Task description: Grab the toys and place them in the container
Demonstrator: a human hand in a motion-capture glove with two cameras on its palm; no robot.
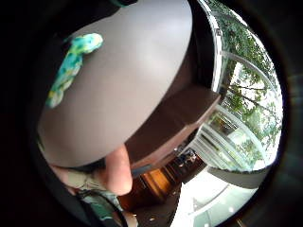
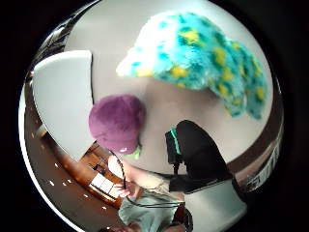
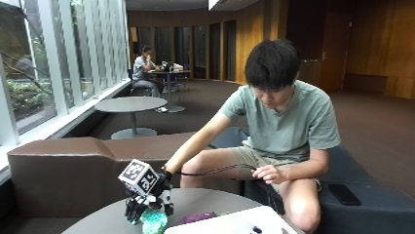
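A teal plush toy with yellow spots (image 3: 154, 221) lies on the round grey table (image 3: 103, 222). My gloved right hand (image 3: 148, 202) hovers just above it, fingers pointing down and spread, holding nothing. In the thumb side palm view the teal toy (image 2: 203, 53) lies flat on the table and my black thumb (image 2: 198, 150) is apart from it. A purple plush toy (image 3: 198, 217) sits between the teal one and the white container (image 3: 227, 224). The purple toy (image 2: 117, 122) touches the container's edge (image 2: 63, 96). The little finger side view catches part of the teal toy (image 1: 71, 66).
A brown upholstered bench (image 3: 71, 170) curves behind the table. The person's bare left hand (image 3: 269, 173) holds a cable over their lap. A phone (image 3: 344, 194) lies on the dark seat.
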